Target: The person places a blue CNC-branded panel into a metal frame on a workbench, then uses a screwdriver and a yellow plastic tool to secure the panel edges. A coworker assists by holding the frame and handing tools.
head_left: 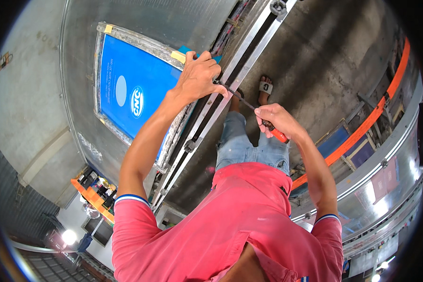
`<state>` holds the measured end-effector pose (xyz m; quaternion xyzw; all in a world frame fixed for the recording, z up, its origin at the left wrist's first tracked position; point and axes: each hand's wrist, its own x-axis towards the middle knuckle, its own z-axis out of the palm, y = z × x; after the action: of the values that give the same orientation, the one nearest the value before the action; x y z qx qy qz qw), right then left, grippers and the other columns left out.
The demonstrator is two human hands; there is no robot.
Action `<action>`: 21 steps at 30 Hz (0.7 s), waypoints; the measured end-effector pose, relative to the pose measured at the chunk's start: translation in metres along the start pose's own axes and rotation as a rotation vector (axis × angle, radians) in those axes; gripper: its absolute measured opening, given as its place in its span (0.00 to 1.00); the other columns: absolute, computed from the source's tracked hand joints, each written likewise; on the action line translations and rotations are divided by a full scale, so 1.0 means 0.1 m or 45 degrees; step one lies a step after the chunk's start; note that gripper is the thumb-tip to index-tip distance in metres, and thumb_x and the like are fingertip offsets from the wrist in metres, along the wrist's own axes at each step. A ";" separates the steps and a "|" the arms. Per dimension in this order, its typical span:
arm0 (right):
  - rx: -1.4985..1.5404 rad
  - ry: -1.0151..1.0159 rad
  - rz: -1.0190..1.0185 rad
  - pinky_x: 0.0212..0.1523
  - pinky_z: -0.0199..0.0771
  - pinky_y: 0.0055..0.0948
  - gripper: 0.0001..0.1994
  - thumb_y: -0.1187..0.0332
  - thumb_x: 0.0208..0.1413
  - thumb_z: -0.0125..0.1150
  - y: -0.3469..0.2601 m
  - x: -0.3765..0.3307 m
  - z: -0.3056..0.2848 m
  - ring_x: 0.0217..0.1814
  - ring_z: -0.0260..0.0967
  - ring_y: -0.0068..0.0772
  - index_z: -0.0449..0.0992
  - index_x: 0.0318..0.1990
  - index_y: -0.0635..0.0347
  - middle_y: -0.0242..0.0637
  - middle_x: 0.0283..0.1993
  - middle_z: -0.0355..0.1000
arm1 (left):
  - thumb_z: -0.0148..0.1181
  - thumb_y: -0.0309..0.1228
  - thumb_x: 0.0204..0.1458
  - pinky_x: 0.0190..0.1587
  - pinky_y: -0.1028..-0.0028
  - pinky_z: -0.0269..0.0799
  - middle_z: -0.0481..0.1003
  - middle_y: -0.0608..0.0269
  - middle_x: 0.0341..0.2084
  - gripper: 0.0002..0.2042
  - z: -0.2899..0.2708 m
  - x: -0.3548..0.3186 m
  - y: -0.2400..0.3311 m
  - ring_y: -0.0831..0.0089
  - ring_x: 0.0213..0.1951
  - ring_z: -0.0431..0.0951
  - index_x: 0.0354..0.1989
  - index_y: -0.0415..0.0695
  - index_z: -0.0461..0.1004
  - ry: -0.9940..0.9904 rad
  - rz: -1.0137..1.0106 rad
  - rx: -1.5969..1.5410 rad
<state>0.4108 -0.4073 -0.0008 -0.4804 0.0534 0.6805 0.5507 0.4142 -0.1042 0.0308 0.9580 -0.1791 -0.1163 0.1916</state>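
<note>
My right hand (pixel 276 121) is closed around a screwdriver (pixel 280 136) with a red and dark handle. Its dark shaft slants up and left to the metal rail (pixel 249 56). At that rail my left hand (pixel 199 77) has its fingers bent, with thumb and forefinger around a small dark part by the shaft's tip; what it is stays hidden. Just left of this hand lies a screen-printing frame (pixel 97 84) with a blue mesh (pixel 148 70), white printed marks and worn, stained edges. Yellow tape (pixel 178 57) sticks to its rim near my fingers.
The frame rests on a long grey table (pixel 80 94). A black clamp knob (pixel 189 145) sits lower on the rail, another (pixel 278 7) at its upper end. Behind my legs, an orange bar (pixel 366 124) runs by a second table (pixel 380 188). An orange tray (pixel 91 199) holds bottles.
</note>
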 end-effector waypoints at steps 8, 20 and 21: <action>0.013 -0.069 0.019 0.19 0.70 0.27 0.21 0.56 0.70 0.54 0.00 0.07 -0.13 0.17 0.70 0.27 0.74 0.28 0.61 0.39 0.22 0.73 | 0.77 0.57 0.24 0.50 0.59 0.57 0.70 0.68 0.23 0.29 0.00 -0.03 0.00 0.67 0.39 0.69 0.21 0.44 0.73 0.024 0.015 -0.008; 0.454 -0.444 0.142 0.14 0.67 0.28 0.16 0.61 0.70 0.54 -0.10 0.11 -0.22 0.16 0.71 0.30 0.76 0.34 0.65 0.44 0.25 0.76 | 0.76 0.57 0.24 0.52 0.57 0.59 0.69 0.69 0.23 0.29 0.05 -0.03 -0.06 0.65 0.40 0.69 0.22 0.46 0.72 0.064 0.090 -0.035; 0.382 -0.384 0.112 0.14 0.67 0.28 0.16 0.61 0.69 0.54 -0.10 0.12 -0.23 0.15 0.69 0.29 0.76 0.34 0.65 0.43 0.25 0.75 | 0.76 0.57 0.24 0.52 0.58 0.59 0.69 0.69 0.23 0.29 0.05 -0.03 -0.06 0.65 0.40 0.69 0.22 0.46 0.72 0.066 0.091 -0.039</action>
<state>0.4329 -0.4086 -0.0171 -0.2832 0.0921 0.7525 0.5874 0.4121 -0.0995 0.0244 0.9506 -0.2063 -0.0873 0.2148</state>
